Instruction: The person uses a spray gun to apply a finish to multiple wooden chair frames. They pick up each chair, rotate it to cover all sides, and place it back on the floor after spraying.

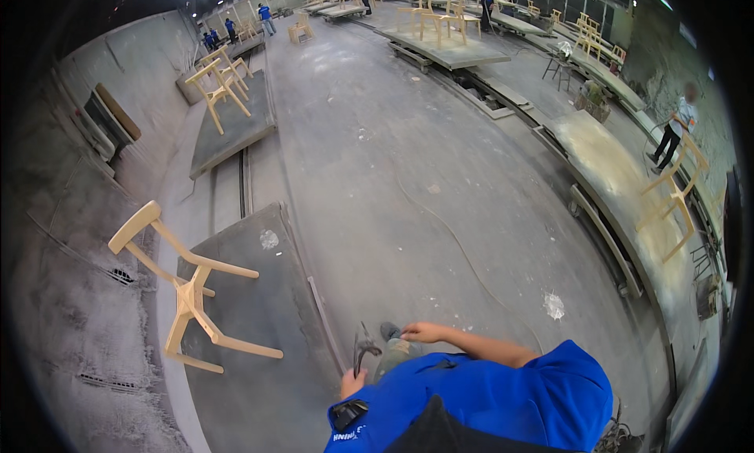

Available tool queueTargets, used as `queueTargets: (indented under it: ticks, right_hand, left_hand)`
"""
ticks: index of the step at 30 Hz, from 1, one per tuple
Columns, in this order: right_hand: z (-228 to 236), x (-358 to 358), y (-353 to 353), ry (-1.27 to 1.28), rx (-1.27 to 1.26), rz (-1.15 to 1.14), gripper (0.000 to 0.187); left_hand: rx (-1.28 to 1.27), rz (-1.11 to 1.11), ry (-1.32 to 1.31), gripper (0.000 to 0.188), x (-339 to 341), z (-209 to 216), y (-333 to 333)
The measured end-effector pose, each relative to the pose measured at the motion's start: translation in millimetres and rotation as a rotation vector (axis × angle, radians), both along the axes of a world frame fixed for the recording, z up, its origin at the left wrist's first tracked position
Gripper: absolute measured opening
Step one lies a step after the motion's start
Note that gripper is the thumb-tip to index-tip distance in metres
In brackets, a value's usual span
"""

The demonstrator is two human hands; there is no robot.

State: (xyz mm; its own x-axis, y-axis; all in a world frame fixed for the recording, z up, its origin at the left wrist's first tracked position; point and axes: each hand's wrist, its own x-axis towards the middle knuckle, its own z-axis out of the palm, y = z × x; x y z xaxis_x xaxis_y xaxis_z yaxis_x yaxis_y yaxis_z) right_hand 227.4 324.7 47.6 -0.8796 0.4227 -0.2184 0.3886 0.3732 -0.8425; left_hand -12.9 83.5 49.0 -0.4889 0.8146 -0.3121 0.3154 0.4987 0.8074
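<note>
My left hand [350, 385] is wrapped around a dark metal tool with a forked head [363, 349], perhaps a spray gun; my right hand [424, 332], at its 2 o'clock, has its fingers bent, and I cannot tell whether they hold anything. The pale wooden chair frame with a curved backrest [190, 294] is at 10 o'clock from my left hand, on a low dark grey slab-like surface [259, 402], with neither hand touching it. I judge the step to be a pause beside the chair, tool at the ready; working on it would call for a firm grip and turning toward 10 o'clock. My blue sleeve [510, 390] hides much of my body, and the tool's tip blurs into the floor. The frame seems to stand on its legs, though the lens bends everything there. Farther out, at 11 o'clock, a second dark platform [208, 148] carries more pale chairs [220, 92], overlapping and hard to count; the blue-clad workers [265, 15] beyond are too small to read.
</note>
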Motion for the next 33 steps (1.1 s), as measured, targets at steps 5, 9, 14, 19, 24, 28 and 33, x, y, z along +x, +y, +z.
queueTargets:
  ticks: [5,9,14,19,24,28,33]
  right_hand:
    - [34,-129,51,-0.029,0.145,0.376,0.051]
    - [45,-220,114,0.338,0.576,0.215,0.049]
    - [54,-328,225,-0.206,1.105,-0.02,0.049]
    - [24,-355,291,-0.833,0.809,-0.057,0.047]
    - [-43,-354,317,-0.966,0.274,0.042,0.044]
    - [-61,-373,335,-0.792,-0.164,-0.08,0.042]
    - [6,-471,322,-0.188,-0.567,-0.235,0.054]
  left_hand:
    - [0.126,0.021,-0.26,0.027,-59,133,113]
    - [0.246,-0.123,-0.436,0.032,-95,222,161]
    - [0.259,-0.211,-0.566,0.041,-134,305,201]
    - [0.545,-0.29,-0.586,0.044,-172,342,241]
    - [0.399,-0.342,-0.716,0.047,-228,319,294]
    - [0.247,-0.401,-0.468,0.038,-258,285,351]
    - [0.246,-0.721,0.032,0.039,-298,261,412]
